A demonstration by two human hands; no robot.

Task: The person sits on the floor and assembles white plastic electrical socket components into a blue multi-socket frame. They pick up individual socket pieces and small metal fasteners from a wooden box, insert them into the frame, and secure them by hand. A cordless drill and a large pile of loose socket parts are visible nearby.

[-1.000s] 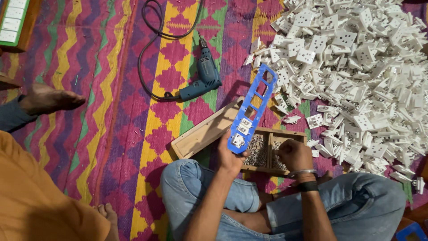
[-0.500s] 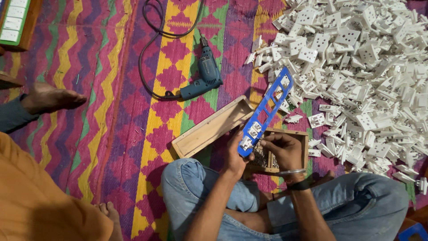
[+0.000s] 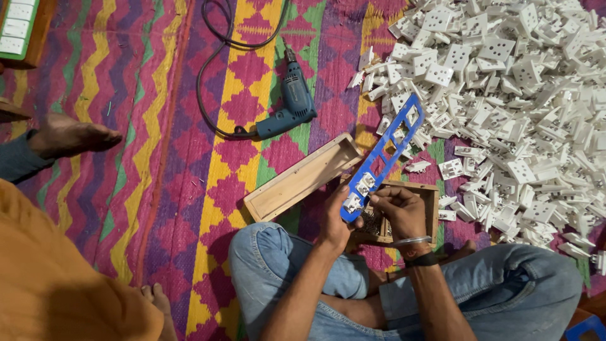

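Left hand (image 3: pixel 336 222): We see it wrapped around the low end of the blue frame (image 3: pixel 381 155), holding it tight.
Right hand (image 3: pixel 396 210): Its fingers pinch the frame's low end from the other side, next to a white socket (image 3: pixel 364 185) that sits in the frame. We cannot tell if it also holds a small part.
Blue frame: It is long and thin with square holes. It leans from our hands up toward 1 o'clock. Its top end sticks out over the edge of the white pile (image 3: pixel 505 95). Two white sockets fill its low holes. The holes above them are open.
Box (image 3: pixel 404 215): A small wooden box lies right under our hands, mostly hidden. Its right wall shows at 3 o'clock from the right hand.
Tray (image 3: pixel 302 178): A long wooden tray lies at 10 o'clock from our hands. Its near corner comes close to the left hand.
Pile: Lots of white sockets spread from 12 to 3 o'clock. Loose ones reach close to the box.
Drill (image 3: pixel 291 104): It lies on the rug (image 3: pixel 158 158) at 11 o'clock, well apart. Its black cord (image 3: pixel 211 76) loops to the left.
Open room: We see bare rug between the tray and the drill, and more at 9 o'clock.
Other person: A foot (image 3: pixel 69 136) rests far off at 9 o'clock.
Knees (image 3: pixel 265 252): Our blue jeans close in the room at 6 o'clock.
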